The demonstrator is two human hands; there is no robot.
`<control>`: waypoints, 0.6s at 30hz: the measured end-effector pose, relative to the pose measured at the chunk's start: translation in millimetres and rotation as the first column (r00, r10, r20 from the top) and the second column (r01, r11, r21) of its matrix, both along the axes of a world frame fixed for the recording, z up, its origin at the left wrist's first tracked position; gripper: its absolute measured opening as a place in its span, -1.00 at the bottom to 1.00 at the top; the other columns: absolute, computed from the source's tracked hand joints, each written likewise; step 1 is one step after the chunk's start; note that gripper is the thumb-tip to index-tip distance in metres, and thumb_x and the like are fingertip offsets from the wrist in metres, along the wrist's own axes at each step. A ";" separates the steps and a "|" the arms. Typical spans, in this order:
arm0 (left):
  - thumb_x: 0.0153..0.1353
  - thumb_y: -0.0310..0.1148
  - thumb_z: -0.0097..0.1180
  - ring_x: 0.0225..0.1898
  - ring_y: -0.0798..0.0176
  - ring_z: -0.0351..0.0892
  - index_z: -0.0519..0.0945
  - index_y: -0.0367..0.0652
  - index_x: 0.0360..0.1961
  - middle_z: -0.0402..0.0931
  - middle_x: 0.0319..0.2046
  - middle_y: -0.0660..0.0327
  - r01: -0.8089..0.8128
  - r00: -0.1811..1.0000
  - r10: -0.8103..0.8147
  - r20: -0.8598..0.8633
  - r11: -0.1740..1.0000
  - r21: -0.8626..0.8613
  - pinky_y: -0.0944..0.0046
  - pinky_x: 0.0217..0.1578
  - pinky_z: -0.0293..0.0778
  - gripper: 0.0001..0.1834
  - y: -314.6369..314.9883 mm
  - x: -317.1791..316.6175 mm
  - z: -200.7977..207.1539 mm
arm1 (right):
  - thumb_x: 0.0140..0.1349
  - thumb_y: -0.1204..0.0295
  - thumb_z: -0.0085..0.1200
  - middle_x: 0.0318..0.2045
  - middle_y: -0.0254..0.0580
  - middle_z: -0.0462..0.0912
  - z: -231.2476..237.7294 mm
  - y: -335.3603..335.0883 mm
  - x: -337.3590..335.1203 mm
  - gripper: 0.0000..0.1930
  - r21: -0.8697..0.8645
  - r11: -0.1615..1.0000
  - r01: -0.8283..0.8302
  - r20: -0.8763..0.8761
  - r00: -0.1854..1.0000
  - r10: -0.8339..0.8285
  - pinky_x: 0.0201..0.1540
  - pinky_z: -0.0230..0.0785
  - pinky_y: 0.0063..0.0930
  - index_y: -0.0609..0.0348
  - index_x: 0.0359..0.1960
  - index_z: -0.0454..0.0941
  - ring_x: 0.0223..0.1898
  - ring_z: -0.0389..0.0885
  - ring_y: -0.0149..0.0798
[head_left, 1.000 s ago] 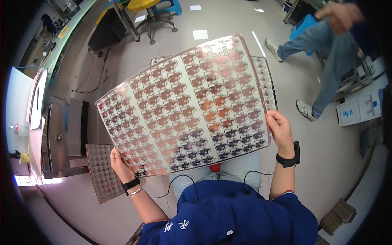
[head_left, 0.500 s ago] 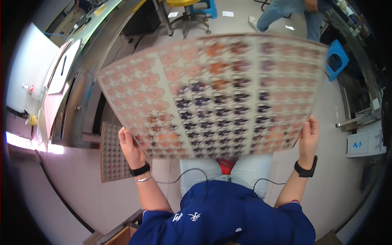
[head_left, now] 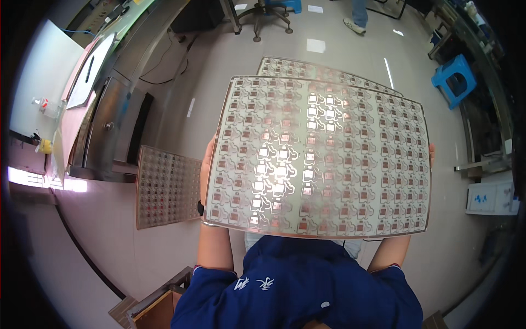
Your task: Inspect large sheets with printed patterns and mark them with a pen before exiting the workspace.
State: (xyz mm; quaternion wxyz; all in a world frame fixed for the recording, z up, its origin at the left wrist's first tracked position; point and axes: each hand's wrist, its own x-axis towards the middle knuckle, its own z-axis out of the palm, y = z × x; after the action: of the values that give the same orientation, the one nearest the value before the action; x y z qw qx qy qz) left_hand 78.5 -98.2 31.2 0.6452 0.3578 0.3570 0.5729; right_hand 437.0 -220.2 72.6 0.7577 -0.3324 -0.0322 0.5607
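Note:
I hold a large thin sheet (head_left: 320, 159) patterned with rows of small copper-coloured shapes, flat in front of me; light glares off its middle. My left hand (head_left: 207, 164) grips its left edge, mostly hidden behind the sheet. Only the fingertips of my right hand (head_left: 432, 154) show at its right edge. A second similar sheet (head_left: 307, 69) peeks out behind the top edge. My blue-sleeved forearms rise from below.
Another patterned sheet (head_left: 167, 186) leans against a grey metal cabinet (head_left: 109, 131) on my left. A blue stool (head_left: 455, 79) stands far right, an office chair base (head_left: 268, 13) at the top. A person's feet (head_left: 356, 22) are in the distance. A cardboard box (head_left: 156, 307) sits lower left.
The sheet has tipped from a tilted, lifted pose to lying flatter and squarer before me, now catching glare. My view has swung; the other person is farther off.

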 end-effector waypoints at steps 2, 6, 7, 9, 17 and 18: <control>0.30 -0.44 -0.16 0.02 0.28 0.46 0.22 -0.30 0.18 0.39 0.04 0.04 0.181 0.977 -0.170 0.127 0.980 -0.084 0.34 -0.07 0.50 -0.57 -0.7 -13.6 -15.0 | 0.27 -0.01 -0.29 0.00 0.01 0.47 4.9 0.7 -10.9 -0.41 -0.004 0.998 0.062 -0.004 0.998 -0.062 -0.14 0.50 -0.22 0.21 0.14 0.31 -0.10 0.56 -0.17; 0.34 -0.35 -0.20 0.04 0.28 0.44 0.21 -0.34 0.18 0.39 0.04 0.03 0.280 0.921 -0.216 0.323 0.945 -0.167 0.32 -0.03 0.47 -0.56 -5.2 -12.6 -11.2 | 0.30 0.03 -0.30 -0.01 -0.04 0.48 0.5 3.8 -18.1 -0.45 -0.025 0.987 0.162 0.030 0.987 -0.161 -0.14 0.51 -0.30 0.21 0.13 0.31 -0.11 0.57 -0.23; 0.34 -0.34 -0.18 0.04 0.28 0.44 0.20 -0.34 0.18 0.39 0.04 0.03 0.303 0.915 -0.244 0.322 0.941 -0.150 0.31 -0.02 0.47 -0.55 -5.6 -15.3 -14.4 | 0.30 0.04 -0.30 -0.02 -0.04 0.48 0.0 4.9 -18.2 -0.45 -0.030 0.986 0.166 0.042 0.985 -0.165 -0.14 0.51 -0.30 0.21 0.13 0.31 -0.11 0.57 -0.23; 0.34 -0.33 -0.17 0.04 0.27 0.44 0.19 -0.34 0.19 0.38 0.05 0.03 0.315 0.913 -0.260 0.316 0.939 -0.138 0.30 -0.01 0.46 -0.54 -5.6 -18.4 -19.9 | 0.30 0.04 -0.31 -0.02 -0.05 0.48 0.6 5.8 -15.2 -0.45 -0.036 0.982 0.187 0.072 0.980 -0.184 -0.14 0.51 -0.31 0.21 0.13 0.31 -0.11 0.56 -0.24; 0.34 -0.41 -0.19 0.09 0.26 0.39 0.13 -0.24 0.25 0.32 0.12 0.08 0.422 0.897 -0.381 0.223 0.889 -0.179 0.26 0.08 0.40 -0.53 -9.0 -24.8 -36.8 | 0.32 0.06 -0.32 -0.03 -0.08 0.49 -4.2 -1.0 -7.7 -0.47 -0.075 0.963 0.257 0.162 0.956 -0.243 -0.14 0.51 -0.34 0.21 0.12 0.32 -0.12 0.56 -0.27; 0.34 -0.39 -0.18 0.09 0.25 0.39 0.12 -0.26 0.25 0.30 0.13 0.06 0.389 0.915 -0.355 0.190 0.901 -0.190 0.25 0.07 0.40 -0.52 -9.6 -24.2 -38.1 | 0.32 0.06 -0.32 -0.03 -0.08 0.49 -3.6 -1.9 -5.3 -0.47 -0.077 0.960 0.267 0.179 0.951 -0.250 -0.13 0.51 -0.35 0.21 0.12 0.32 -0.12 0.56 -0.27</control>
State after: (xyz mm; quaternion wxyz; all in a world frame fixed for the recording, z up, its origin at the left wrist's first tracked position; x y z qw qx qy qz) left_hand 54.2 -107.8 -6.9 0.8041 0.2999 0.2943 0.4204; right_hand 431.7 -222.1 69.1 0.8016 -0.4175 -0.0237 0.4273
